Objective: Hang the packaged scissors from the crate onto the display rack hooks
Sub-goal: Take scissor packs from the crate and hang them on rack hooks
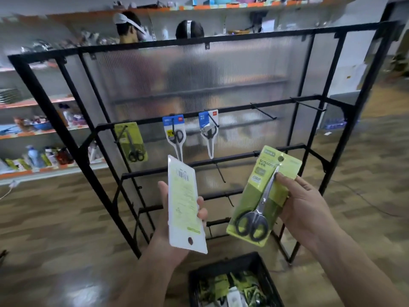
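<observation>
Green scissors pack (263, 196): front showing, 4 o'clock, right hand (305, 209) gripping right edge. Second pack (184, 204): white back showing, hang-hole down, 6 o'clock, gripped in left hand (161, 222). Crate (223, 265): floor, 6 o'clock, more packs inside. Rack (55, 120): three hung packs (174, 136), centre to 9 o'clock.

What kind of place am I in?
Probably a shop, or a mock-up of one: a black display rack with packaged scissors hanging on its hooks, and wall shelves stocked with bottles and other goods.

Glossy wooden floor (55, 218), stocked wall shelves (44, 129)
</observation>
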`<state>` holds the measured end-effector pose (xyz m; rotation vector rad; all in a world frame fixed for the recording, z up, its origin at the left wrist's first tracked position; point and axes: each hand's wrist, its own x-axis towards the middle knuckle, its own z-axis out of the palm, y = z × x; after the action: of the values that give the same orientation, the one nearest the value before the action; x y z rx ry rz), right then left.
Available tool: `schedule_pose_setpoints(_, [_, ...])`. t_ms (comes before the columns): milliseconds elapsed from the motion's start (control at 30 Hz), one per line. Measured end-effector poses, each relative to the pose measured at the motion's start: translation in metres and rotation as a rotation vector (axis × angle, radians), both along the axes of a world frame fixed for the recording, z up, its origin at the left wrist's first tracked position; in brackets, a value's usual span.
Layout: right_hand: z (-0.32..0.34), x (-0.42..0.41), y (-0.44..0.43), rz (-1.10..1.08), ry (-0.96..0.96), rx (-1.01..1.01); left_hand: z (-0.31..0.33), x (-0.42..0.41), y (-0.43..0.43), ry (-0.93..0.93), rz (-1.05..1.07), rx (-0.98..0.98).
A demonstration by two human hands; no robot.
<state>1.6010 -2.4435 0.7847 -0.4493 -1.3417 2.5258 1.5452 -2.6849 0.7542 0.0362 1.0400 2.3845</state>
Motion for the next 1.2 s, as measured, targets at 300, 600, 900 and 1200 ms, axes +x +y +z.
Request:
schedule_pose_setpoints(300, [-0.007,-0.018,0.036,0.134,-0.035,0.019,0.018,-0.001,0.043,0.110,0.324,-0.391])
schedule_pose_setpoints(600, [-0.023,-0.047,0.095,0.199,-0.082,0.017,0.025,-0.021,0.104,0.108,0.439,-0.581])
schedule_pose_setpoints(900, [-0.055,-0.069,0.152,0.284,-0.209,-0.016,0.006,-0.043,0.131,0.187,0.409,-0.904])
schedule_pose_setpoints(1200, [-0.067,-0.086,0.160,0.389,-0.298,-0.048,-0.017,-0.048,0.103,-0.038,0.612,-0.631])
